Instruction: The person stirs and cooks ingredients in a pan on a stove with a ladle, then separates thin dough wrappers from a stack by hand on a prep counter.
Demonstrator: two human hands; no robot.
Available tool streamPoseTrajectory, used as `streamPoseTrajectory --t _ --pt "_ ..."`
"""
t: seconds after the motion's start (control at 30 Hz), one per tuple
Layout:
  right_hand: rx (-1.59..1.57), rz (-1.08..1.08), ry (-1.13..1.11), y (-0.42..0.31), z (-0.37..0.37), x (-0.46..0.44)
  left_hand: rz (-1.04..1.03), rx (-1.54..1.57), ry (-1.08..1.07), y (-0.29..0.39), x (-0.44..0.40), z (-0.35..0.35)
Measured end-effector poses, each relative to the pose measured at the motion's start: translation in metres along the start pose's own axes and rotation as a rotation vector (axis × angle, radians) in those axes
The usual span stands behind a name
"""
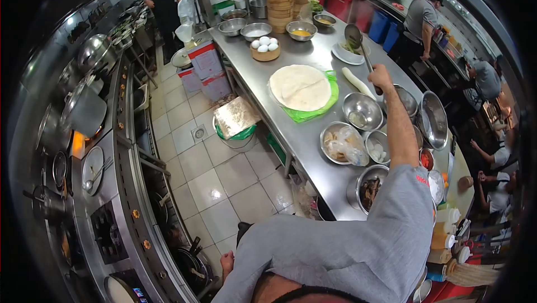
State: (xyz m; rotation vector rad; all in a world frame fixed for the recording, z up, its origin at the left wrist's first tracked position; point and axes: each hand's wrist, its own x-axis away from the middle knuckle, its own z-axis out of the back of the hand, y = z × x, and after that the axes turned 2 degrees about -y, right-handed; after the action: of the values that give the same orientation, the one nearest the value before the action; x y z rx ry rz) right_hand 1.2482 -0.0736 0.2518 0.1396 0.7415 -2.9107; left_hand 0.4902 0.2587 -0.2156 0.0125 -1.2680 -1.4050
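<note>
From the head view, my right grip (382,78) is closed around the handle of a long ladle (353,35), arm stretched across a steel desk (254,71). The ladle's dark bowl end is raised at a slant above a white dish (338,56) toward the far edge; whether the two touch, I cannot tell. Just beside my wrist lies a white dough roll (358,81), close to a metal bowl (356,100). Farther left, a broad round of pale dough (300,86) rests on green plastic (334,91), with eggs (263,43) heaped in a round wooden container (265,55) and bamboo steamers (279,12) stacked behind them. My left grip (227,262) shows low beside my grey clothing, fingers curled, well apart from the desk; I cannot tell whether it has hold of anything. Across the kitchen, a person in a grey shirt (420,19) stands at another counter.
</note>
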Motion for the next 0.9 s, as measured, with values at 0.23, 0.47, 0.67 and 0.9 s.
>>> streamPoseTrajectory --t 0.23,0.47,0.67,0.9 --pt "-0.074 0.297 0.309 0.052 -0.070 -0.061 0.000 0.066 0.074 -0.018 -0.036 0.066" --pt "-1.303 -0.061 -0.108 -0.088 -0.040 0.001 0.186 0.480 0.476 0.092 -0.191 0.170" --pt "-1.549 -0.026 -0.645 -0.193 -0.120 0.054 0.163 1.114 0.928 0.189 -0.292 0.273" --pt "-1.185 -0.169 -1.177 -0.409 -0.186 0.177 -0.042 1.569 0.985 0.206 -0.334 0.317"
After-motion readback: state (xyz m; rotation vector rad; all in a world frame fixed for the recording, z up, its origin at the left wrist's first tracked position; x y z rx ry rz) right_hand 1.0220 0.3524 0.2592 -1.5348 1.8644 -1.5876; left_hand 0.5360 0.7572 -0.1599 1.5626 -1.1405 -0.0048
